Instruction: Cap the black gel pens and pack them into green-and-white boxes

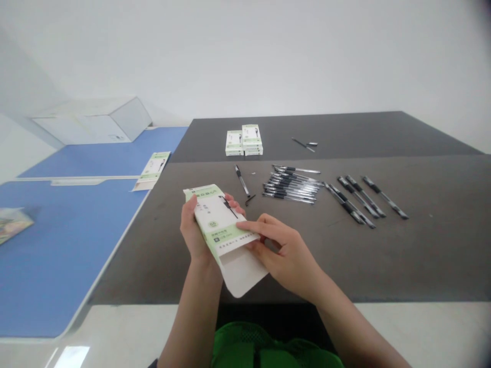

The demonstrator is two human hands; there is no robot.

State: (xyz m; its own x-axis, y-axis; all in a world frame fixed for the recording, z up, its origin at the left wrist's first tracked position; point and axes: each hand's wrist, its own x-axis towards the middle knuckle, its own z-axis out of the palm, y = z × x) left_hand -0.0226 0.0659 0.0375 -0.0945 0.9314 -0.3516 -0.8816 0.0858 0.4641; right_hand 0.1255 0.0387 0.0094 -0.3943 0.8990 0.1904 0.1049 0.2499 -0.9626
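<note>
Carton (209,208) up in both hands above the dark table (422,266), and from my remote seat I read the grip as a split of jobs. My left hand (195,237) cradles it, thumb along 1 long edge, fingers wrapped behind with their tips showing at the other edge, probably to keep the thin card steady without crushing it.

My right hand (293,250) works at the near end: index finger laid straight on the printed face, thumb bent below it at the side of the mouth, as if pinching the card edge. The other fingers curl in, partly hidden. The carton tilts so its open mouth and hanging flap (243,273) face me – handy for access, though I can't tell what is inside.

Beyond lies the pen bundle (293,185), its pens roughly parallel, which should make gathering easier. Looser pens (356,197) fan out on the right. The 2 carton stacks (251,134) sit farther back – likely out of the hands' way.
</note>
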